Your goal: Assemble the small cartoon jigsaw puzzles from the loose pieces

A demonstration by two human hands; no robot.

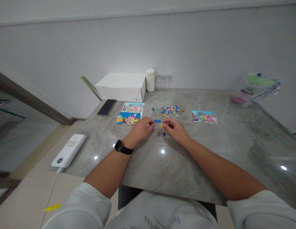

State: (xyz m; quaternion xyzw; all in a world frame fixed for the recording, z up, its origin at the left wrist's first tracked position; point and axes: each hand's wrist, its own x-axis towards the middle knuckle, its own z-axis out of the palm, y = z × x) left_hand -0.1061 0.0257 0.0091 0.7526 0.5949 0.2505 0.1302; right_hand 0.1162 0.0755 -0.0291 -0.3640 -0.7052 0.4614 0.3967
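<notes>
My left hand (142, 129), with a black watch on its wrist, has its fingers pinched at the edge of small blue jigsaw puzzle pieces (157, 121). Opposite it, my right hand (176, 129) is closed on a yellow puzzle piece (161, 125) between thumb and forefinger. Two loose puzzle pieces (164, 134) lie on the table just below my hands. Beyond my fingers spreads a pile of colourful puzzle pieces (170, 110). My fingers partly hide the pieces they hold.
Cartoon picture sheets (130, 113) lie left of the pile, and a cartoon picture card (205, 117) to its right. Around the grey table (167, 171) are a phone (106, 107), white box (121, 83), white bottle (150, 80), two glasses (163, 82), power bank (69, 150) and plastic bag (255, 89).
</notes>
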